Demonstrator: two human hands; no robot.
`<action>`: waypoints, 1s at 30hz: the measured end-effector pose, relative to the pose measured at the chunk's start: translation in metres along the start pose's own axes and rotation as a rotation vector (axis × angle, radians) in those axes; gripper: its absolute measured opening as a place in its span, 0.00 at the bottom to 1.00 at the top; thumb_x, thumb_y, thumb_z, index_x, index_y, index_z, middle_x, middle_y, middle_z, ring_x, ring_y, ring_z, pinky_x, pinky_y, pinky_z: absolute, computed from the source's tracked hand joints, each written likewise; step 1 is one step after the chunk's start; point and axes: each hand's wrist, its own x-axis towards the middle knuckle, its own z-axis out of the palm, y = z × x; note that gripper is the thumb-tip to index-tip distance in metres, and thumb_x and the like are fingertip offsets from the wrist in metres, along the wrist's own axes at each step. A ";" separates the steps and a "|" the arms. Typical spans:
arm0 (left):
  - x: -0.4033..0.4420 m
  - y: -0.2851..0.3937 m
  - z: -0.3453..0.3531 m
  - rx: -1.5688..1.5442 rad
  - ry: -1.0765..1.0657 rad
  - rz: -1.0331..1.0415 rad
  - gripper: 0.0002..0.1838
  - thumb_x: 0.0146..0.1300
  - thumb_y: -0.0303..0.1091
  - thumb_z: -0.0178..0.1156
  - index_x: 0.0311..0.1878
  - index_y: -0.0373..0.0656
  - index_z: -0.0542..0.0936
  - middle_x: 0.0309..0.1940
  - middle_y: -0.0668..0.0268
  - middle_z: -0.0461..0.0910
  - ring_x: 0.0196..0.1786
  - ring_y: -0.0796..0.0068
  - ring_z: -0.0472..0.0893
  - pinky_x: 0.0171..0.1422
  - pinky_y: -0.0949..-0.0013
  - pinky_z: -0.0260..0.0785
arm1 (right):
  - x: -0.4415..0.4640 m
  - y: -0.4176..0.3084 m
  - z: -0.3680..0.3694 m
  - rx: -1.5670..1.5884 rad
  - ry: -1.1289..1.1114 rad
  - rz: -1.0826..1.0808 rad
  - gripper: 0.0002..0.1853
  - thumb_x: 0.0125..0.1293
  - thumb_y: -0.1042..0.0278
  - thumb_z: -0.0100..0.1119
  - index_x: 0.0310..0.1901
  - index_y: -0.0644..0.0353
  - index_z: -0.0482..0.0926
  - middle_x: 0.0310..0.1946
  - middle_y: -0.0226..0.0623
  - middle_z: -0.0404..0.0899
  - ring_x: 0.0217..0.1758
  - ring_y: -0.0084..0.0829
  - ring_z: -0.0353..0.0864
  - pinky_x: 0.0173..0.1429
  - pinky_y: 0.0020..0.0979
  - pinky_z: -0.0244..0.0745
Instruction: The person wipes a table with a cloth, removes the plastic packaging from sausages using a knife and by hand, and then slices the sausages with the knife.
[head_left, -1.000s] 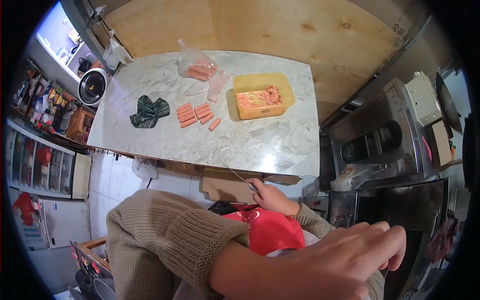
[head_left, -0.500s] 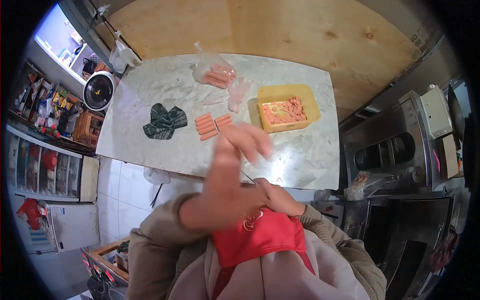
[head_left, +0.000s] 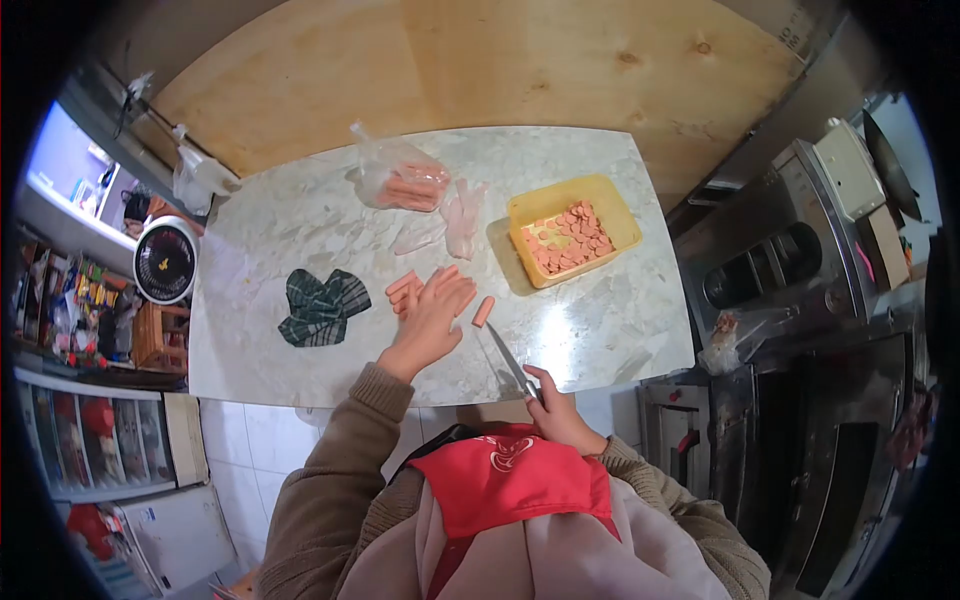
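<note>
Pink sausages (head_left: 402, 282), knife (head_left: 511, 363) in right hand (head_left: 564, 417)

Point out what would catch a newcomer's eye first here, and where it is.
First, probably the bright red apron at the bottom centre, then the yellow plastic tub of pink sausage slices on the table's right side. Between them, the right hand grips a knife at the table's near edge, while the left hand lies over sausages near the table's middle.
</note>
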 end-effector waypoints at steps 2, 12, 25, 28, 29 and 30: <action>0.000 -0.013 0.019 0.130 -0.179 0.054 0.26 0.45 0.26 0.58 0.53 0.49 0.69 0.56 0.69 0.67 0.65 0.57 0.56 0.66 0.39 0.32 | 0.001 0.000 0.001 0.014 0.038 -0.006 0.24 0.62 0.72 0.43 0.60 0.54 0.55 0.21 0.47 0.71 0.25 0.39 0.73 0.34 0.35 0.68; 0.022 -0.037 0.066 0.193 -0.344 0.146 0.31 0.43 0.42 0.66 0.53 0.48 0.69 0.57 0.68 0.66 0.67 0.58 0.53 0.61 0.30 0.26 | 0.017 0.013 0.004 0.027 0.163 0.009 0.24 0.65 0.72 0.42 0.63 0.48 0.54 0.15 0.28 0.62 0.15 0.19 0.63 0.20 0.25 0.61; -0.011 -0.036 0.092 0.211 0.012 0.026 0.27 0.49 0.45 0.61 0.52 0.45 0.68 0.53 0.67 0.68 0.67 0.59 0.54 0.59 0.28 0.22 | 0.050 0.008 0.025 -0.213 0.271 -0.202 0.25 0.61 0.74 0.44 0.61 0.56 0.56 0.23 0.53 0.72 0.27 0.49 0.75 0.33 0.39 0.69; -0.011 -0.037 0.095 0.189 -0.026 -0.002 0.28 0.51 0.47 0.59 0.54 0.44 0.67 0.55 0.68 0.66 0.68 0.61 0.50 0.58 0.26 0.23 | 0.050 -0.001 0.027 -0.253 0.192 -0.122 0.25 0.60 0.74 0.42 0.60 0.63 0.54 0.35 0.60 0.72 0.38 0.55 0.73 0.43 0.44 0.67; -0.011 -0.038 0.096 0.165 -0.010 -0.002 0.28 0.50 0.46 0.59 0.53 0.44 0.68 0.54 0.67 0.67 0.67 0.61 0.52 0.59 0.28 0.22 | 0.050 0.000 0.028 -0.253 0.191 -0.119 0.25 0.60 0.74 0.42 0.60 0.63 0.54 0.35 0.60 0.72 0.38 0.55 0.73 0.43 0.44 0.67; -0.012 -0.039 0.096 0.141 0.006 -0.001 0.27 0.49 0.45 0.60 0.53 0.45 0.68 0.53 0.67 0.68 0.67 0.60 0.54 0.60 0.30 0.21 | 0.051 0.001 0.029 -0.252 0.195 -0.123 0.25 0.60 0.74 0.42 0.60 0.63 0.54 0.34 0.60 0.72 0.37 0.55 0.73 0.43 0.45 0.67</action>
